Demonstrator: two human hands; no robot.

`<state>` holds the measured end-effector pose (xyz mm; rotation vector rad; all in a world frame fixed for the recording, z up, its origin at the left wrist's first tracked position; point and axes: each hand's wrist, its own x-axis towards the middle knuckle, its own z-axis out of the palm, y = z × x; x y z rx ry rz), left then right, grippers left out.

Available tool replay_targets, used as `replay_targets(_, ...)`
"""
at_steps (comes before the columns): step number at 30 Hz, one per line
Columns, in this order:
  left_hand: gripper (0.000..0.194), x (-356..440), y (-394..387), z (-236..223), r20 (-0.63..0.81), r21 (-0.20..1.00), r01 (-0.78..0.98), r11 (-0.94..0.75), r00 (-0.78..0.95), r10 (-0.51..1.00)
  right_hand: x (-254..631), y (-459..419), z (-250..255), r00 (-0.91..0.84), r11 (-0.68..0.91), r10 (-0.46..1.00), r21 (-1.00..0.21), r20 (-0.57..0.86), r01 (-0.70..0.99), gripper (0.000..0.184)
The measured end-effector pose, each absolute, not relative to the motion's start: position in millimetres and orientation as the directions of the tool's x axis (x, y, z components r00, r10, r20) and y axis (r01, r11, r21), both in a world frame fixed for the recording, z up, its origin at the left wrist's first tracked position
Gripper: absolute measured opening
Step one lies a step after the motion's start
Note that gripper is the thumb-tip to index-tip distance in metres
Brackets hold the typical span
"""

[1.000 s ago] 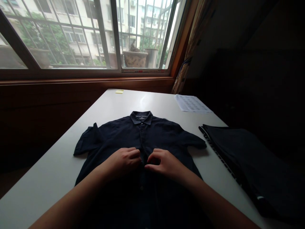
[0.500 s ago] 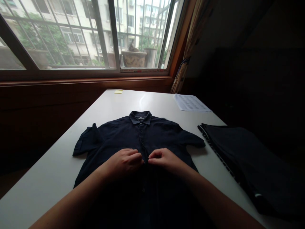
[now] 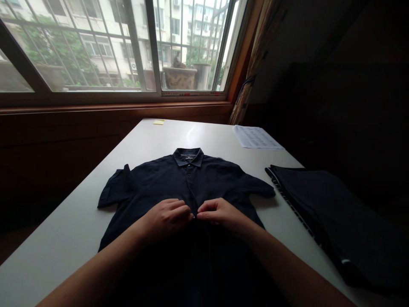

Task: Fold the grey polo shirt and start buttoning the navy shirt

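A dark navy short-sleeved shirt [image 3: 153, 175] lies face up on the white table, its collar pointing toward the window. Over the middle of its front placket, my left hand [image 3: 174, 215] is closed, fingers curled and fingertips pinching the placket edge. Facing it from the other side, my right hand [image 3: 219, 213] pinches the shirt front between thumb and forefinger. A small pale button [image 3: 194, 216] shows between the fingertips of both hands. The lower part of the shirt is lost in shadow.
Folded dark trousers [image 3: 326, 204] lie along the right edge of the white table [image 3: 64, 217]. Printed papers [image 3: 255, 137] rest at the far right, and a yellow sticky note [image 3: 159, 122] at the far left. Beyond stand a barred window [image 3: 105, 47] and a tied curtain [image 3: 247, 91].
My two hands have come slightly closer together at the placket, and the fingertips now nearly meet at the button. The shirt and the other things have stayed in place.
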<state>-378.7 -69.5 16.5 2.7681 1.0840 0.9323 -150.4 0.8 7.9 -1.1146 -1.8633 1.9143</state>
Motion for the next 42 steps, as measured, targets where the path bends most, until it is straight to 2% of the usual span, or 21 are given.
replay_targets(10, 0.024, -378.1, -68.7, 10.9, 0.541, 0.163, 0.617, -0.77, 0.596, 0.593, -150.8, 3.2, 6.1, -0.716, -0.149, 0.625, -0.948, -0.311, 0.282, 0.033)
replay_targets(18, 0.023, -377.8, -67.6, 7.6, 0.546, 0.144, 0.622, -0.77, 0.599, 0.586, -150.8, 4.1, 2.2, -0.735, -0.257, 0.589, -0.94, -0.336, 0.224, 0.036)
replay_targets(29, 0.025, -375.9, -67.3, 12.0, 0.523, 0.133, 0.615, -0.777, 0.623, 0.582, -154.4, 1.9, 4.4, -0.685, -0.211, 0.629, -0.929, -0.366, 0.303, 0.036)
replay_targets(36, 0.024, -377.4, -67.4, 9.4, 0.516, 0.128, 0.619, -0.775, 0.626, 0.585, -153.1, 1.8, 6.8, -0.687, -0.226, 0.625, -0.929, -0.37, 0.295, 0.027)
replay_targets(42, 0.026, -377.9, -67.8, 10.9, 0.522, 0.117, 0.624, -0.772, 0.623, 0.583, -151.8, 2.7, 8.2, -0.713, -0.225, 0.6, -0.932, -0.363, 0.285, 0.027)
